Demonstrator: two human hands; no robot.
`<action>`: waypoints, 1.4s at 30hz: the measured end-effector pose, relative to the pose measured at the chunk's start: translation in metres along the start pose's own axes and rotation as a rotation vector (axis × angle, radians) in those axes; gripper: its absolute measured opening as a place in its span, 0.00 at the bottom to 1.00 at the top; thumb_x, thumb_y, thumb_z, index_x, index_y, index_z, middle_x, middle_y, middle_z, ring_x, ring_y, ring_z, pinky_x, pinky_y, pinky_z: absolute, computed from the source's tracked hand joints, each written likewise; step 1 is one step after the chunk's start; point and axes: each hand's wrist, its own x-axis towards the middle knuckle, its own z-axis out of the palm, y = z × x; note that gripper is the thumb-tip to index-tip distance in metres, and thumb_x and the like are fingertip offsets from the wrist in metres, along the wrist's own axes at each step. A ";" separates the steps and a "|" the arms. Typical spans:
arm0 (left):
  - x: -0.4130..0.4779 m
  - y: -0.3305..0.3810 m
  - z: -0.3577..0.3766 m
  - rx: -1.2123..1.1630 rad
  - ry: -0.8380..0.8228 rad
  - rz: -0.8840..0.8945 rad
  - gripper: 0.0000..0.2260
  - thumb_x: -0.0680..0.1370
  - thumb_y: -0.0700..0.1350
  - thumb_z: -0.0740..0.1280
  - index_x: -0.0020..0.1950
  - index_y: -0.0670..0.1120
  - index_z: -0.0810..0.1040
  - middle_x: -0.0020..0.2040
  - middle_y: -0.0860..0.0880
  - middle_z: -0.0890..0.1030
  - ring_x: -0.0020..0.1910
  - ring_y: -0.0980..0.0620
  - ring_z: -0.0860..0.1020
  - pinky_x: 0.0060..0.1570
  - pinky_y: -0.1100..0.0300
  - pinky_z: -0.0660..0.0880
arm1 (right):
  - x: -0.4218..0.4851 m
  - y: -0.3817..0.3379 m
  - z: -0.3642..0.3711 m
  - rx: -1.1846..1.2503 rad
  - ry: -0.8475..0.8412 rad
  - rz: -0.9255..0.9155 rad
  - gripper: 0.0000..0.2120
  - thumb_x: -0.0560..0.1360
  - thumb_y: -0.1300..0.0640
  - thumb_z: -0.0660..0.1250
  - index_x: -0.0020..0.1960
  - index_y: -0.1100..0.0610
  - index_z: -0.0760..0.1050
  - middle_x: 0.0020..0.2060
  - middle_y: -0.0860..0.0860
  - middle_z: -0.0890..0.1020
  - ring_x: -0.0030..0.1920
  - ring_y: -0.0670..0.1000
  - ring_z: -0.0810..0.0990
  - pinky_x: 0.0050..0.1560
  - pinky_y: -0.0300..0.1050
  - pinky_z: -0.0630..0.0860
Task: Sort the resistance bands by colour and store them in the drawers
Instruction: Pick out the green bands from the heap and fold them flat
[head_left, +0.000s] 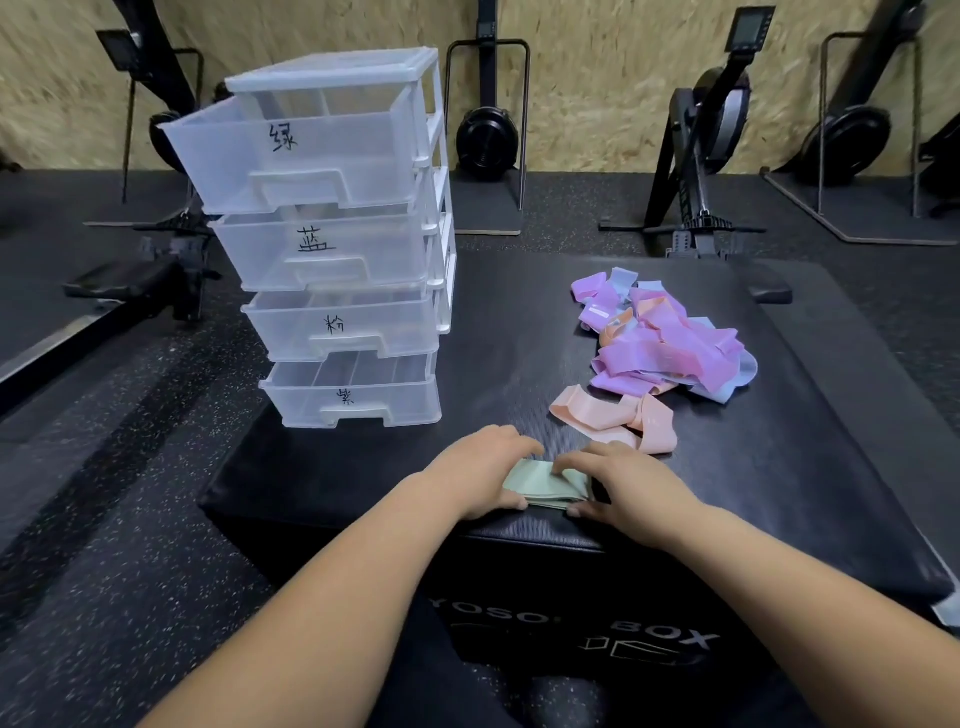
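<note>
1. Upper left of the frame: translucent white plastic four-drawer tower (343, 270), with its top drawer (301, 156) pulled out and marked with the handwritten character for green. Treat this as the likely target.
2. Lower centre, left side: left hand (483, 467) curled over the left end of the stack, fingers on top, thumb at the near edge. Keep that pinch firm.
3. Between the hands: folded stack of pale green elastic resistance bands (550, 486), lying on the black padded box (363, 467) close to its front edge. Square the layers before lifting, to stop loops springing free.
4. Just right of the stack: right hand (623, 483) bent over the right end in the same way, thumb beneath. Lift with both hands together and keep the stack level.
5. Right of centre: loose peach bands (613, 415), and above them a mixed pile of purple, pink and blue bands (670, 343). Leave both alone and carry the stack up and leftward.
</note>
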 end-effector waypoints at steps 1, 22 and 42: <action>0.001 0.001 -0.001 -0.008 -0.002 0.007 0.33 0.74 0.58 0.78 0.77 0.55 0.70 0.67 0.51 0.76 0.68 0.48 0.73 0.67 0.48 0.73 | 0.000 0.000 -0.001 -0.012 -0.001 -0.003 0.24 0.75 0.37 0.73 0.68 0.37 0.72 0.59 0.40 0.77 0.58 0.48 0.74 0.47 0.45 0.71; -0.005 0.000 -0.002 -0.094 0.044 0.001 0.28 0.73 0.56 0.79 0.71 0.56 0.75 0.64 0.54 0.80 0.63 0.47 0.77 0.62 0.48 0.75 | 0.024 -0.029 0.002 0.551 -0.024 0.712 0.13 0.66 0.51 0.79 0.34 0.56 0.78 0.26 0.51 0.76 0.28 0.53 0.74 0.32 0.44 0.70; 0.081 -0.037 -0.019 -1.036 0.514 -0.565 0.14 0.80 0.46 0.73 0.60 0.54 0.71 0.53 0.54 0.83 0.51 0.52 0.83 0.57 0.49 0.80 | 0.197 0.004 -0.079 0.481 0.121 0.094 0.18 0.75 0.63 0.71 0.62 0.49 0.76 0.51 0.50 0.83 0.49 0.54 0.83 0.52 0.51 0.81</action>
